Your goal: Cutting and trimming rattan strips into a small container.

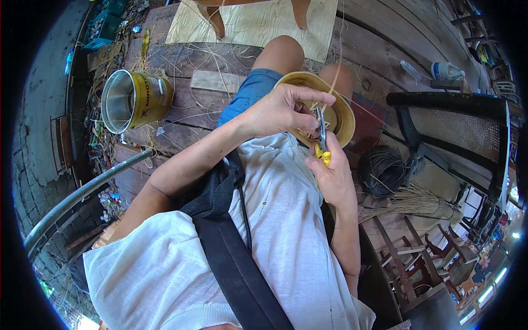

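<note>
A yellowish round tub point(346, 124) rests between my thighs, with short pale pieces of cane strip inside. Over its opening, my left hand point(289, 113) is closed, thumb and fingers pinching thin pale cane strips point(337, 66); one long strand runs up from there past the top edge of the view. My right hand point(334, 173) grips yellow-handled cutting pliers point(322, 140). Their metal jaws point up and sit right by the strips at my left fingertips. Whether the blades touch a strip is too fine to tell.
A yellow metal bucket point(157, 96) lies on the plank floor at left, near a curved metal pipe point(88, 190). At right stand a black-framed chair point(456, 124), a dark coil point(382, 170) and a bundle of cane point(415, 203). Ahead lies a plywood sheet point(258, 25).
</note>
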The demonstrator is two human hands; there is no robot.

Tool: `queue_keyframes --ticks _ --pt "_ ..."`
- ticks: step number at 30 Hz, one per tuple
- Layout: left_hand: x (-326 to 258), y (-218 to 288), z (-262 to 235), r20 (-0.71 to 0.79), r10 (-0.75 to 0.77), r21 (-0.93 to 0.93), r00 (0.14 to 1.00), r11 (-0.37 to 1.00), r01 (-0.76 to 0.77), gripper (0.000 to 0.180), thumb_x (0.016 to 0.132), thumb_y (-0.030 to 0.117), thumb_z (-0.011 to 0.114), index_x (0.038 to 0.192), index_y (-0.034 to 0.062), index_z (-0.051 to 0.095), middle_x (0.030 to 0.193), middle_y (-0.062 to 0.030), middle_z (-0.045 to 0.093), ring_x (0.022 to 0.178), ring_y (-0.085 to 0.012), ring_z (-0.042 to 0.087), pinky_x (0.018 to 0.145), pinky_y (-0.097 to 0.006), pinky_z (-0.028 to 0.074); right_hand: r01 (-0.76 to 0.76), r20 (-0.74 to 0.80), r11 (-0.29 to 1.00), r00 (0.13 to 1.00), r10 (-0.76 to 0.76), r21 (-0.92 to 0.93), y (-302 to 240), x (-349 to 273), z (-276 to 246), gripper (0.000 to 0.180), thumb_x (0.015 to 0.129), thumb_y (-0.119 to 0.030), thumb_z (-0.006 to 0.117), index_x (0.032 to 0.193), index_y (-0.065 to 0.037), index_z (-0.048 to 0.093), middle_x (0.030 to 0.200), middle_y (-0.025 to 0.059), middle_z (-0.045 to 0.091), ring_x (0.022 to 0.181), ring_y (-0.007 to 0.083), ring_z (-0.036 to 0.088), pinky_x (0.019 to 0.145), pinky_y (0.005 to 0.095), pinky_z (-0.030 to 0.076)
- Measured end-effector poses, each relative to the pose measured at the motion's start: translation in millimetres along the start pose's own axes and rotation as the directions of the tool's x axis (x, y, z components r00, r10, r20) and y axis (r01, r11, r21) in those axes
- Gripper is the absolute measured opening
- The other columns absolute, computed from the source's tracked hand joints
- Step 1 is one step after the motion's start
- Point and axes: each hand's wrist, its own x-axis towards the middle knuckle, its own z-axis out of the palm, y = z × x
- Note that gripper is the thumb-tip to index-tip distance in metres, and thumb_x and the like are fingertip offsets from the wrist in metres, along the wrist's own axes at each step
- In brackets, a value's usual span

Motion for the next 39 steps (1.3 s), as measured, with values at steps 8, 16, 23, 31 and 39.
queue_keyframes --ticks 8,16,23,31,39 --pt "4 -5 1 -0.020 0.079 0.112 0.997 0.991 -0.077 0.053 0.089 -0.004 0.066 0.141 -0.0005 0.057 0.105 -0.0079 0.073 0.087 -0.0094 0.068 0.079 -0.024 0.056 -0.165 0.054 0.982 0.986 0.161 0.090 21 -11 -4 0.041 0.085 -0.006 0.062 0.125 -0.001 0.053 0.087 0.0089 0.058 0.078 0.0170 0.059 0.073 0.0322 0.048" --pt "5 -3 -4 -0.102 -0.002 0.172 0.995 0.985 0.020 0.036 0.093 -0.002 0.068 0.129 -0.0021 0.066 0.107 -0.0072 0.074 0.095 -0.0109 0.069 0.086 -0.027 0.057 -0.107 0.005 0.980 0.994 0.108 0.166 28 -16 -6 0.048 0.086 -0.002 0.058 0.133 0.000 0.050 0.094 0.0057 0.056 0.076 0.0100 0.054 0.071 0.0251 0.046" --pt "2 2 -3 -0.007 -0.037 -0.073 0.999 0.997 0.036 0.040 0.092 -0.006 0.066 0.131 -0.0003 0.064 0.100 -0.0097 0.075 0.088 -0.0140 0.072 0.082 -0.027 0.059 -0.048 0.026 0.994 0.999 0.046 0.097 10 -6 -2 0.044 0.085 -0.002 0.060 0.129 0.000 0.052 0.099 0.0054 0.059 0.085 0.0131 0.056 0.079 0.0277 0.047" --pt "2 -2 0 -0.019 0.008 -0.027 1.000 1.000 -0.009 0.049 0.088 -0.008 0.067 0.135 -0.0006 0.062 0.093 -0.0076 0.073 0.081 -0.0125 0.071 0.079 -0.026 0.059 -0.058 0.032 0.997 0.998 0.056 0.058 3 0 0 0.037 0.084 -0.003 0.060 0.120 -0.002 0.053 0.097 0.0060 0.058 0.086 0.0144 0.056 0.079 0.0300 0.047" --pt "2 -3 0 -0.030 0.026 0.040 0.999 0.999 -0.025 0.049 0.088 -0.008 0.066 0.136 -0.0005 0.061 0.093 -0.0066 0.073 0.082 -0.0112 0.071 0.079 -0.026 0.059 -0.019 0.007 1.000 1.000 0.019 0.000 1 -1 0 0.038 0.084 -0.004 0.060 0.121 0.000 0.053 0.093 0.0078 0.058 0.084 0.0159 0.056 0.079 0.0307 0.047"
